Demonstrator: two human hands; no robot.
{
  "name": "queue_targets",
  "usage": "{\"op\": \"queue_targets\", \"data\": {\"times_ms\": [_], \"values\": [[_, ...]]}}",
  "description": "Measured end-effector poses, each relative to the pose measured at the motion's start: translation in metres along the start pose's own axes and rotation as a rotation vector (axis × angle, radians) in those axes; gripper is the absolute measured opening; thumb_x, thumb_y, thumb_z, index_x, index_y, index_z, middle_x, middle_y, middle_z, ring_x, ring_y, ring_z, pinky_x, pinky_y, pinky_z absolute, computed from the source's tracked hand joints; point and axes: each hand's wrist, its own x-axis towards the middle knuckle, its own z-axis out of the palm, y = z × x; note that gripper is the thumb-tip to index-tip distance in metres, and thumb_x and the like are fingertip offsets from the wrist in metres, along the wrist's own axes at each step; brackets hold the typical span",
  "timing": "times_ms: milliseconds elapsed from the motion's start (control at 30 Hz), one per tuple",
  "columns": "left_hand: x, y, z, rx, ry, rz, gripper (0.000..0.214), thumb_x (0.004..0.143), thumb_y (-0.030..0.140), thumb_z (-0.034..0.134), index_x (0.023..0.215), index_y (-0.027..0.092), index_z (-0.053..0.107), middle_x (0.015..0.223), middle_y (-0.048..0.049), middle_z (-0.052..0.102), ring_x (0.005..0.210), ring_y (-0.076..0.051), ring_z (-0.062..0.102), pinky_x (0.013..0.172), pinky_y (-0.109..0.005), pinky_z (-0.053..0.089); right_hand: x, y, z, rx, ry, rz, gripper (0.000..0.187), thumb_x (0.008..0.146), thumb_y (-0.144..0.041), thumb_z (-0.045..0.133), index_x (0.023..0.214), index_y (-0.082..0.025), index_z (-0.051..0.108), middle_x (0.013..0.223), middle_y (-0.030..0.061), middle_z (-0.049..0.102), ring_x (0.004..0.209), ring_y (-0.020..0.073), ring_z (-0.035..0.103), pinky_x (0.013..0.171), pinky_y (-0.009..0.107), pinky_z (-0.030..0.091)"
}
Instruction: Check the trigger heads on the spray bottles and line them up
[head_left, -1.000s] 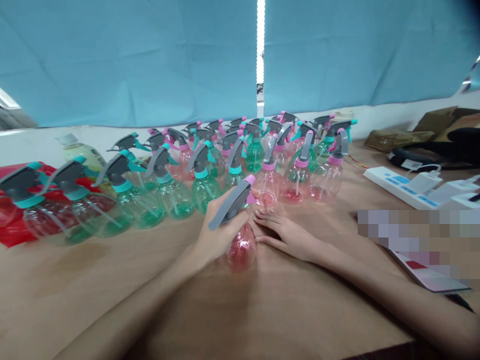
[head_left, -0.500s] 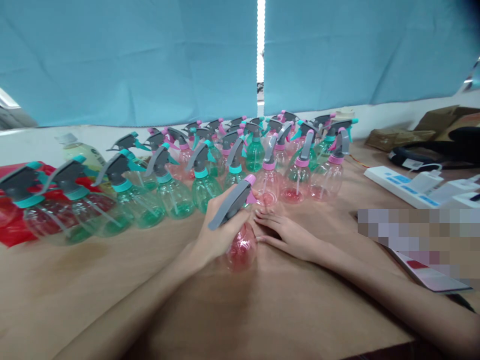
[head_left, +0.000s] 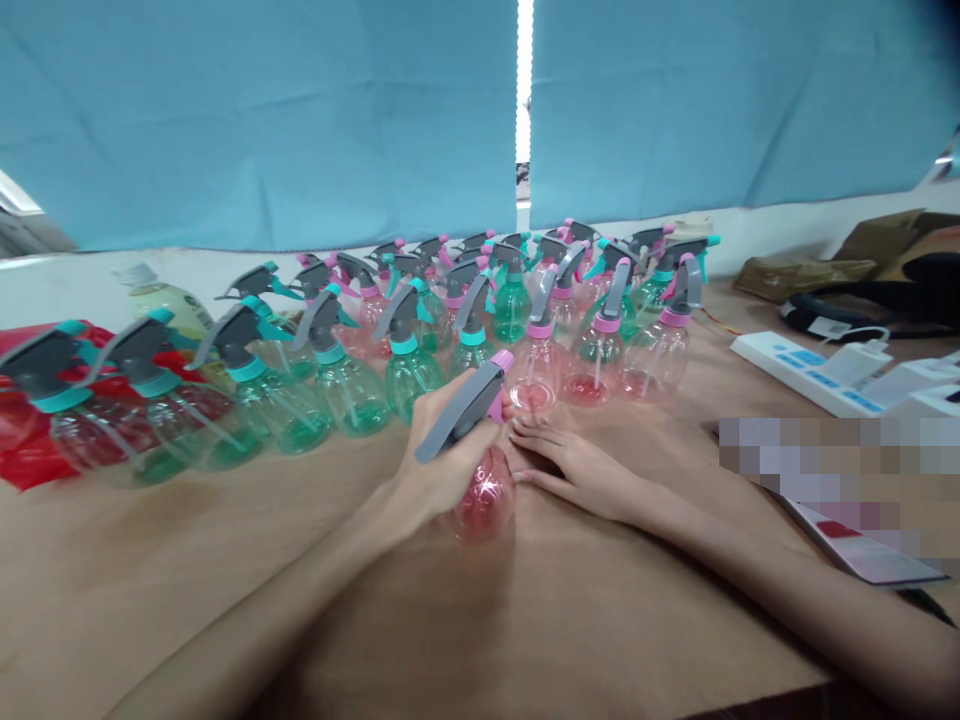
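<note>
My left hand (head_left: 435, 470) is wrapped round the neck of a pink spray bottle (head_left: 484, 500) with a grey trigger head (head_left: 461, 410), which stands upright on the brown table (head_left: 225, 560). My right hand (head_left: 574, 465) lies flat on the table just to the bottle's right, fingers stretched out and fingertips close to or touching the bottle. Behind both hands stand several rows of green spray bottles (head_left: 409, 375) and pink spray bottles (head_left: 596, 365) with grey triggers.
A white power strip (head_left: 814, 375) with plugs lies at the right. A red plastic bag (head_left: 30, 460) sits at the far left behind the bottles, next to a capped drink bottle (head_left: 161, 300). Brown packages (head_left: 795, 275) and a blue curtain (head_left: 300, 120) fill the back.
</note>
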Motion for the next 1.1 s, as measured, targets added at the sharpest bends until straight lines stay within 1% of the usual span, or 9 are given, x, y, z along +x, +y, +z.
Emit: {"op": "queue_targets", "data": {"times_ms": [133,267,400,567,700,767,933,1100], "values": [[0.0,-0.002,0.0,-0.02,-0.038,0.005,0.007,0.073,0.02,0.051,0.072,0.019,0.057,0.068,0.0008,0.057,0.071,-0.017,0.058,0.063,-0.03,0.044,-0.001,0.001,0.001,0.017,0.02,-0.004,0.058,0.092,-0.056,0.046,0.139,-0.021,0.049,0.143,0.0112,0.049,0.135,0.0286,0.041,0.111,0.052,0.034],[0.0,-0.004,0.0,-0.024,-0.037,0.01,0.007,0.074,0.02,0.051,0.072,0.018,0.057,0.071,0.0004,0.061,0.071,-0.017,0.058,0.063,-0.029,0.043,-0.001,0.001,0.001,0.013,0.017,-0.002,0.058,0.092,-0.055,0.045,0.138,-0.021,0.049,0.143,0.0113,0.049,0.135,0.0283,0.042,0.111,0.052,0.034],[0.0,-0.004,0.0,-0.039,-0.056,0.017,0.007,0.074,0.02,0.051,0.074,0.019,0.058,0.071,0.0004,0.06,0.073,-0.017,0.059,0.064,-0.029,0.044,0.0,0.0,0.0,-0.009,0.001,-0.002,0.06,0.093,-0.056,0.044,0.138,-0.017,0.05,0.143,0.0128,0.049,0.135,0.0276,0.041,0.112,0.05,0.034],[-0.001,-0.003,-0.001,-0.068,-0.054,0.016,0.006,0.074,0.019,0.051,0.075,0.019,0.058,0.076,-0.0004,0.062,0.071,-0.016,0.058,0.063,-0.028,0.043,0.0,0.001,0.001,0.001,0.015,-0.009,0.059,0.092,-0.056,0.045,0.137,-0.019,0.051,0.143,0.0119,0.049,0.136,0.0283,0.04,0.112,0.051,0.034],[0.001,-0.004,-0.001,-0.052,-0.037,0.019,0.004,0.073,0.019,0.052,0.071,0.02,0.056,0.065,0.0026,0.053,0.06,-0.013,0.05,0.056,-0.027,0.039,0.0,0.002,0.001,0.009,0.017,-0.009,0.059,0.092,-0.056,0.045,0.138,-0.021,0.05,0.143,0.0116,0.049,0.135,0.0285,0.041,0.111,0.052,0.034],[0.001,-0.006,0.0,-0.039,-0.032,0.03,0.004,0.072,0.02,0.052,0.072,0.021,0.056,0.064,0.0035,0.051,0.057,-0.012,0.046,0.055,-0.026,0.038,0.0,0.001,0.001,0.005,0.016,-0.003,0.059,0.092,-0.057,0.045,0.138,-0.021,0.05,0.143,0.0114,0.049,0.135,0.0285,0.041,0.111,0.052,0.034],[0.0,-0.013,0.002,-0.046,-0.035,-0.002,0.009,0.076,0.022,0.052,0.082,0.021,0.059,0.071,0.0018,0.058,0.065,-0.015,0.055,0.061,-0.028,0.043,-0.001,0.001,0.0,-0.008,-0.003,0.006,0.06,0.093,-0.057,0.043,0.138,-0.018,0.05,0.144,0.0121,0.048,0.136,0.0276,0.041,0.113,0.05,0.033],[-0.002,-0.015,0.003,-0.088,-0.047,-0.03,0.009,0.078,0.021,0.053,0.084,0.02,0.06,0.07,0.0012,0.06,0.069,-0.016,0.06,0.063,-0.028,0.046,-0.001,0.002,0.0,-0.011,-0.001,-0.004,0.06,0.092,-0.057,0.044,0.138,-0.02,0.049,0.144,0.0119,0.048,0.135,0.0274,0.041,0.112,0.05,0.033]]}}
